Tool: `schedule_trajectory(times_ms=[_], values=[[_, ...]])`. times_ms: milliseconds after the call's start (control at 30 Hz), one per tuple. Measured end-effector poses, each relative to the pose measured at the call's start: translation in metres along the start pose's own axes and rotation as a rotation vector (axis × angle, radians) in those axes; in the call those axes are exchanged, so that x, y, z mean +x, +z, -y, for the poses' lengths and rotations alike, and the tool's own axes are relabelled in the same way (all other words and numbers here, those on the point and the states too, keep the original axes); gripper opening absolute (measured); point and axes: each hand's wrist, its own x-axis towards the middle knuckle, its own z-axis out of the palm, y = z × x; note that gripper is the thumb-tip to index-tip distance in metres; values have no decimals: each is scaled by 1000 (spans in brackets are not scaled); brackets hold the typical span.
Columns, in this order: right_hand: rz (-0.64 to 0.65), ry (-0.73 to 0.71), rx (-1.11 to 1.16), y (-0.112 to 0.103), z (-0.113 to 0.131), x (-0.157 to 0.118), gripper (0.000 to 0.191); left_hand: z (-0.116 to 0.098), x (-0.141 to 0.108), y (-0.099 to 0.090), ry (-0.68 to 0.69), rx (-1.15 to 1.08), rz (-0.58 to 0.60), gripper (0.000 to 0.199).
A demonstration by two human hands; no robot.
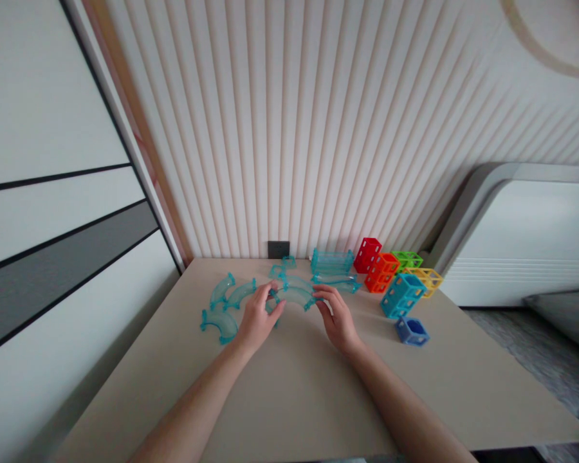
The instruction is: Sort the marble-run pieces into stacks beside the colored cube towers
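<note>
A curved track piece [293, 296] of see-through teal plastic spans the gap between the left hand [258, 314] and the right hand [336, 315], its left end in the left hand's pinch and its right end at the right hand's fingertips. It bows away from the person – a shallow arch with both ends turned back toward the body – and the right end shows a small, darker teal connector. It is whole and sits over the far half of the table [289, 392]; whether it touches the surface cannot be told.
</note>
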Motion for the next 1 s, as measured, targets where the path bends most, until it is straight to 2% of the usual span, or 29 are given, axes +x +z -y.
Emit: schedule_trajectory(times_ms=[133,267,600,733,867,1000], values=[[60,-20,16,-2,-1,1,18,3,-1,0,-18,9,-33,44],[100,-19,26,-3,-6,0,19,4,-3,1,-1,27,-12,49],[129,-16,26,-4,-3,1,21,-2,0,-1,13,38,-53,40],[116,57,-10,0,0,-3,38,-2,1,-1,-37,15,-112,40],[102,159,-52,8,-1,-9,63,-3,-1,2,-13,42,-153,40],[43,242,-77,15,1,-9,65,-6,-4,6,31,40,-180,40]])
